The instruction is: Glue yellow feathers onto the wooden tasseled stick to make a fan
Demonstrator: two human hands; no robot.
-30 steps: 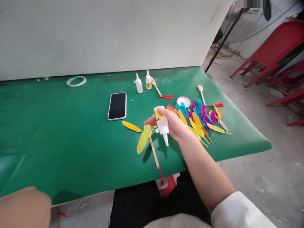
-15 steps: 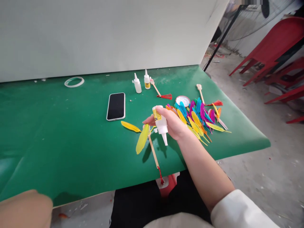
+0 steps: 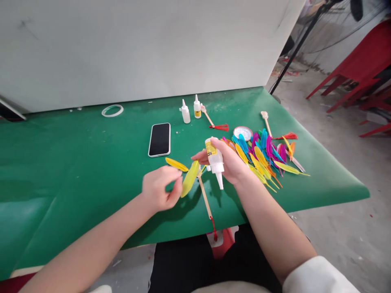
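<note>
Since half a second ago the left hand [image 3: 160,188] has come up from the near left corner to the middle of the table, and its curled fingertips now pinch the edge of the yellow feather [image 3: 190,179]. That feather is fixed to the top of a thin wooden stick [image 3: 205,198] and stands over the green table [image 3: 76,171]; its long axis slants from upper right to lower left, the tip pointing down toward the left hand. The stick runs the other way, toward the near table edge, ending in a red tassel [image 3: 214,232] that hangs past the edge.

The right hand [image 3: 229,162] is wrapped shut around a white glue bottle [image 3: 215,162], tipped so its nozzle points down and toward the person, while the thumb and forefinger of the same hand hold the stick's top. A second yellow feather [image 3: 176,164] lies flat just beside the first. Farther off lie a phone [image 3: 159,139], two small bottles [image 3: 191,111], a heap of coloured feathers [image 3: 265,156] and a tape ring [image 3: 112,110].
</note>
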